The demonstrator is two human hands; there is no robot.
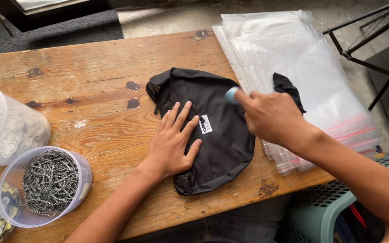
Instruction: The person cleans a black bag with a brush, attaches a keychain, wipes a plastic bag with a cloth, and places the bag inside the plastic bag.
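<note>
A black fabric pouch [217, 139] with a small white label lies flat on the wooden table [100, 72]. My left hand [175, 144] presses flat on the pouch's left side, fingers spread. My right hand [271, 117] hovers over the pouch's right edge, fingers closed around a small light-blue object [231, 95] whose tip pokes out over the fabric. A black strap end [287, 87] of the pouch sticks out behind my right hand onto the plastic bags.
A stack of clear zip bags [293, 58] with red seal strips lies at the table's right end. Clear tubs stand at the left: one with metal ball chains [50, 182], one with round white pieces [10, 130]. A teal crate [320, 211] sits below right.
</note>
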